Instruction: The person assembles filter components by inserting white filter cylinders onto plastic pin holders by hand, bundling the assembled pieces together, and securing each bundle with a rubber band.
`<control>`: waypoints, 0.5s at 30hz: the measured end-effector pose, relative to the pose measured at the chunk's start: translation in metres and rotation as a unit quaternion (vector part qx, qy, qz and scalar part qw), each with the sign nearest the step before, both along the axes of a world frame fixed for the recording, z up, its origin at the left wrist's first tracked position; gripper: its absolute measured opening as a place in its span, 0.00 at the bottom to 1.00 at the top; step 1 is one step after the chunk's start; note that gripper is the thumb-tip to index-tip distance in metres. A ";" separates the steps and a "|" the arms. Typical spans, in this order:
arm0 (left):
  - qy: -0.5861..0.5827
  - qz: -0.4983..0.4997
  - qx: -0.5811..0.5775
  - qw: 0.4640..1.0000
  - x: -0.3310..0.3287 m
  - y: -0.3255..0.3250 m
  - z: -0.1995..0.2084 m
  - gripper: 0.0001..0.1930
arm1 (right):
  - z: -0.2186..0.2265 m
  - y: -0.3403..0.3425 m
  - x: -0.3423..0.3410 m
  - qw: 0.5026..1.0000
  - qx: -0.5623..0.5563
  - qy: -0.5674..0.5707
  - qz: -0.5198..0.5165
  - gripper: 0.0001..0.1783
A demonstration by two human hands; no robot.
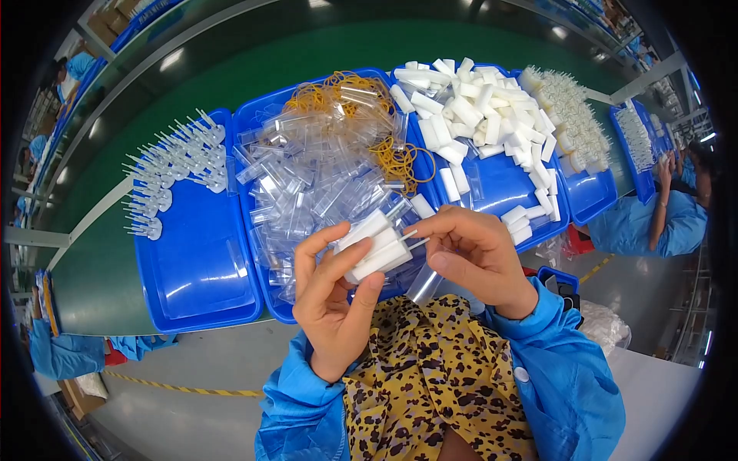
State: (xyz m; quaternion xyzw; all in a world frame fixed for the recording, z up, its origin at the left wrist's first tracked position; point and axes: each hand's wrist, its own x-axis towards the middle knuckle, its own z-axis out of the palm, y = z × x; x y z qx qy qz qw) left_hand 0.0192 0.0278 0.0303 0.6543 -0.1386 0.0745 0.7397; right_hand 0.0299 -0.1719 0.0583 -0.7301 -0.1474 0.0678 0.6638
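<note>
My left hand (330, 300) is closed around a small bundle of white foam blocks (375, 246), tilted above the front of the tray of tubes. Thin white sticks (415, 240) poke out of the bundle's right end. My right hand (480, 257) is bent toward that end, its index fingertip at the sticks. Below its thumb a clear plastic tube (424, 284) slants down, apparently held in the curled fingers, which partly hide its upper end. Whether the fingertip grips a stick or only touches it, I cannot tell.
Clear tubes (300, 169) and yellow rubber bands (338, 92) fill a blue tray. White stemmed pieces (173, 165) stand in the left blue tray (200, 300). Rightward are loose foam blocks (484, 107) and a tray of foam pieces with sticks (565, 115). A co-worker (653, 219) sits far right.
</note>
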 end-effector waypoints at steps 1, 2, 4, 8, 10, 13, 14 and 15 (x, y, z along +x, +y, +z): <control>0.000 0.000 0.000 1.000 0.000 -0.001 -0.001 0.15 | 0.002 0.001 0.000 1.000 0.000 0.000 0.000 0.14; -0.001 0.002 0.002 1.000 0.000 -0.002 -0.004 0.16 | 0.004 0.002 0.000 1.000 -0.013 -0.006 -0.001 0.15; -0.002 0.004 0.003 1.000 0.001 -0.003 -0.005 0.17 | 0.005 0.004 0.001 1.000 -0.027 -0.012 -0.002 0.16; 0.007 -0.008 0.045 0.999 0.001 -0.005 0.001 0.17 | 0.005 0.006 0.003 0.992 -0.065 -0.110 0.009 0.14; 0.018 -0.024 0.025 0.999 0.001 -0.006 0.001 0.16 | 0.005 0.005 0.002 0.992 -0.068 -0.108 0.004 0.14; 0.040 -0.041 -0.037 0.998 0.002 -0.006 -0.002 0.14 | 0.004 0.004 0.001 0.989 -0.090 -0.119 0.012 0.13; 0.036 -0.042 -0.058 0.997 0.002 -0.006 -0.003 0.14 | 0.001 0.004 0.000 0.988 -0.089 -0.125 0.010 0.13; 0.032 -0.041 -0.079 0.996 0.002 -0.006 -0.003 0.13 | 0.000 0.004 0.000 0.987 -0.088 -0.132 0.010 0.14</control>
